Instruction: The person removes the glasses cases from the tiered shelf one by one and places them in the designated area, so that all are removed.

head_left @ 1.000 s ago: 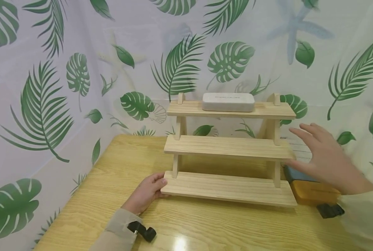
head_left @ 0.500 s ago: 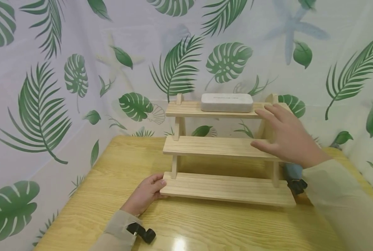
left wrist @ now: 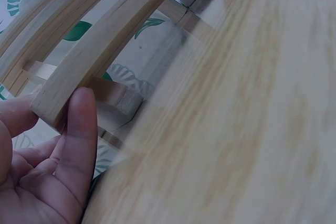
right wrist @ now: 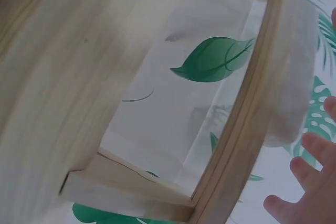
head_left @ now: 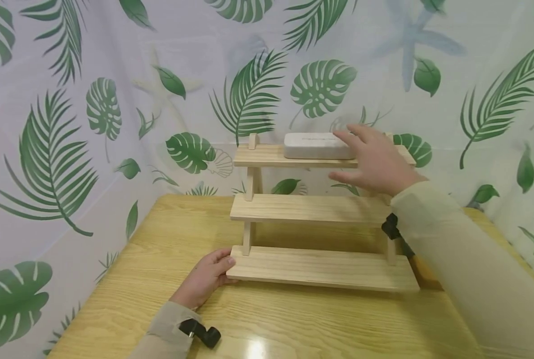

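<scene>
A three-tier wooden display stand (head_left: 312, 207) stands on the table. On its top board lies a white oblong case (head_left: 309, 145) with faint lettering. My left hand (head_left: 206, 276) grips the left end of the bottom board, the thumb on top; in the left wrist view, thumb and fingers pinch that board end (left wrist: 86, 59). My right hand (head_left: 377, 159) reaches over the top board with fingers spread, the fingertips overlapping the right end of the case. In the right wrist view its fingers (right wrist: 307, 174) are apart, beside the pale case (right wrist: 294, 82) behind the board edge.
An orange object (head_left: 428, 274) shows at the stand's lower right, mostly hidden by my right sleeve (head_left: 469, 259). The wood-grain table (head_left: 190, 224) extends left and in front of the stand. A leaf-printed cloth (head_left: 159, 50) hangs close behind the stand.
My right hand has moved left and up from beside the stand's right side to the white case on the top board. My left hand keeps its grip on the bottom board.
</scene>
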A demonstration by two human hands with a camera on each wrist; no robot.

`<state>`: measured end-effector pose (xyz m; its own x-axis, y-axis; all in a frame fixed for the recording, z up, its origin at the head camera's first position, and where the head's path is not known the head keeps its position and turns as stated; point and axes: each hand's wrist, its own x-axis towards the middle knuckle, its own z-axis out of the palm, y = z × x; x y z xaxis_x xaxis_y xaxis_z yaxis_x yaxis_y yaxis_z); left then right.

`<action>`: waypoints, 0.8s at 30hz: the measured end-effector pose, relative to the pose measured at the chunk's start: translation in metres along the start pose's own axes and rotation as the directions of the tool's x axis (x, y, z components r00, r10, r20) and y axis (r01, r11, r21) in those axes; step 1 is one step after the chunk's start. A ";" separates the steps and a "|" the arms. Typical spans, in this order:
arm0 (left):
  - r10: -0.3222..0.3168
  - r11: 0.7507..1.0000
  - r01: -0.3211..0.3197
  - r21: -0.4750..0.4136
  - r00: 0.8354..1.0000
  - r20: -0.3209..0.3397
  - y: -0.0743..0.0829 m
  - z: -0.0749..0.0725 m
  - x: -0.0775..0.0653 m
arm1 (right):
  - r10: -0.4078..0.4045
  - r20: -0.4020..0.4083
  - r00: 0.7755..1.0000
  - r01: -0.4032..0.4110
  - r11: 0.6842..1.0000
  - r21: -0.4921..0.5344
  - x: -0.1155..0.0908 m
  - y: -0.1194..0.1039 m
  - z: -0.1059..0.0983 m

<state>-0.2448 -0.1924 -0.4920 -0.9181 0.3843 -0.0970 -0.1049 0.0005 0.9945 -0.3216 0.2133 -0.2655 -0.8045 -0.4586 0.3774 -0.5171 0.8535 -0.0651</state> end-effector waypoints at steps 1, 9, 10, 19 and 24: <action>-0.001 1.000 0.001 0.001 1.000 -0.001 0.000 0.000 0.000 | 0.006 0.013 1.000 -0.006 1.000 0.001 0.005 0.000 0.001; 0.002 1.000 -0.002 0.001 1.000 0.000 0.000 0.000 -0.001 | 0.024 0.046 0.999 -0.023 0.999 -0.029 0.034 0.000 0.008; 0.004 1.000 -0.004 0.000 1.000 0.003 0.000 0.000 -0.001 | 0.032 0.054 0.998 -0.030 0.999 -0.032 0.038 0.000 0.008; 0.007 1.000 -0.007 -0.003 1.000 0.006 -0.001 -0.002 0.000 | 0.074 0.124 0.990 -0.064 0.994 -0.088 0.057 0.000 0.013; -0.003 1.000 0.003 -0.006 1.000 0.003 0.000 -0.001 0.000 | 0.076 0.152 0.985 -0.055 0.989 -0.135 0.063 -0.005 0.015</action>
<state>-0.2456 -0.1936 -0.4922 -0.9167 0.3869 -0.1000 -0.1099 -0.0034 0.9939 -0.3741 0.1769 -0.2553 -0.8764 -0.4250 0.2265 -0.4276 0.9031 0.0399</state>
